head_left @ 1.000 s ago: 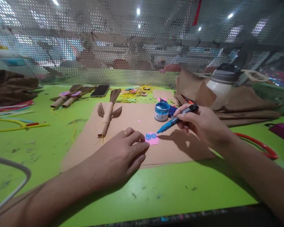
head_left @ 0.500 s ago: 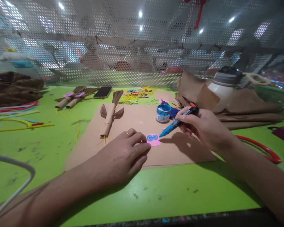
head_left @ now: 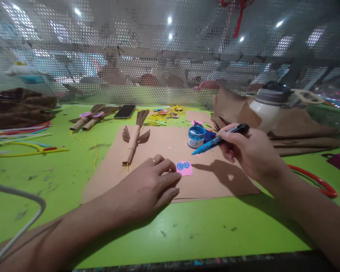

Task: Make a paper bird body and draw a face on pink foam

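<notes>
A small pink paper piece [head_left: 185, 171] bearing two blue ringed circles lies on a brown paper sheet [head_left: 158, 151]. At its left edge my left hand [head_left: 154, 185] rests palm down, fingers stretched out and fingertips touching the piece. My right hand [head_left: 243, 149] grips a blue marker [head_left: 209, 144], its tip raised a little above the sheet, up and right of the pink piece. Just behind the tip stands an open jar of blue paint [head_left: 196, 136]. A rolled brown-paper figure [head_left: 132, 141] with pleated wings and yellow strings lies left of my left hand.
Two similar rolled figures [head_left: 87, 120] and a phone [head_left: 125, 112] lie at the back left. Behind the sheet are yellow shreds [head_left: 164, 117]. A white bottle [head_left: 268, 105] stands among brown paper at right, near red-handled scissors [head_left: 314, 181]. A perforated screen [head_left: 164, 68] closes the back.
The marker has lifted away from beside the pink piece, as my right hand moved slightly up and to the right. My left hand stays in place on the piece.
</notes>
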Motion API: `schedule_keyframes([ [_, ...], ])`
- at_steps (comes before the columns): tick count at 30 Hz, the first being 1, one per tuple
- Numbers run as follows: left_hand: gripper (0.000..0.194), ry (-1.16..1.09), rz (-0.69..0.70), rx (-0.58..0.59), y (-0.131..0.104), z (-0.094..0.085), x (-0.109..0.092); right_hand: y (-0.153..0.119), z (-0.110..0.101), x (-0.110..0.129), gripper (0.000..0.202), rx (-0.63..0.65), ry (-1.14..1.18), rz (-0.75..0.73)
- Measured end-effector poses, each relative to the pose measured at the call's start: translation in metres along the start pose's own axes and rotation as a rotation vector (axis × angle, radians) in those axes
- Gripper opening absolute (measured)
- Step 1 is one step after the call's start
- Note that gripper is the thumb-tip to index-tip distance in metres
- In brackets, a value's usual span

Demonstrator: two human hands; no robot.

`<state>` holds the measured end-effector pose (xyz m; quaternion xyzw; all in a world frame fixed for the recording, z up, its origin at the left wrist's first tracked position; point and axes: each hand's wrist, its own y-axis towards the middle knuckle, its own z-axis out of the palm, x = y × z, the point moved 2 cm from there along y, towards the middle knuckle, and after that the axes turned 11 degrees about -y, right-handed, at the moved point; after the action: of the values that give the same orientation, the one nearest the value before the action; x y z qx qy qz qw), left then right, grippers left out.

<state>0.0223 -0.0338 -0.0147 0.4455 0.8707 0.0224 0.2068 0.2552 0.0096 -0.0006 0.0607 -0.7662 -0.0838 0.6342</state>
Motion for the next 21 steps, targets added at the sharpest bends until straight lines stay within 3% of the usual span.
schedule_keyframes([
  [4, 0.028, 0.001, 0.003, 0.017, 0.000, 0.000, 0.001, 0.001, -0.007, 0.011, 0.009, -0.111, 0.113, 0.001],
  [9, 0.025, -0.008, 0.010, 0.012, -0.001, 0.000, 0.002, 0.002, -0.018, 0.030, 0.009, -0.255, 0.080, -0.021],
  [15, 0.022, -0.005, 0.046, -0.032, -0.003, -0.001, 0.001, 0.013, -0.020, 0.051, 0.013, -0.277, -0.092, -0.088],
  [21, 0.018, 0.026, 0.024, -0.017, -0.004, 0.001, 0.003, 0.035, -0.014, 0.045, 0.019, -0.274, -0.227, -0.104],
])
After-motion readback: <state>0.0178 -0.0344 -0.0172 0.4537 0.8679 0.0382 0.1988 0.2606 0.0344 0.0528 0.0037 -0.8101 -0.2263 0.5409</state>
